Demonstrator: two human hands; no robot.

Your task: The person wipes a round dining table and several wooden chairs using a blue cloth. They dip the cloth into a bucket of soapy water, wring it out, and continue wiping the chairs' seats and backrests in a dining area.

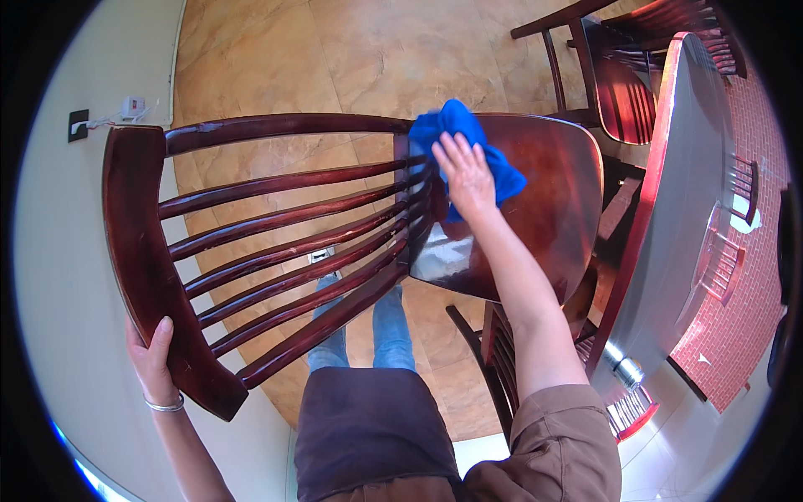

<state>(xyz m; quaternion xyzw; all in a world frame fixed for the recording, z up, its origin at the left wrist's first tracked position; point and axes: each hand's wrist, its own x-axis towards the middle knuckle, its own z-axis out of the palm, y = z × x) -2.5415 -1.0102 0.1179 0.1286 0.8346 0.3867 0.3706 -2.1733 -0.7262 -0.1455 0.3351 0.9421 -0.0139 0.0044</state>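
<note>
A dark red-brown wooden chair stretches across the view, its slatted backrest to the left and its glossy seat to the right. My left hand grips the lower end of the chair's wide top rail, thumb on the near face and fingers partly hidden behind it. On the seat, close to where the back slats meet it, lies a crumpled blue cloth. My right hand rests flat over the cloth with fingers stretched, pressing it to the seat. Light reflects off the varnish.
A round table with a red edge stands just right of the seat. Another wooden chair is at the upper right, and one sits below the seat. A pale wall with a socket and plugged-in cable is at left.
</note>
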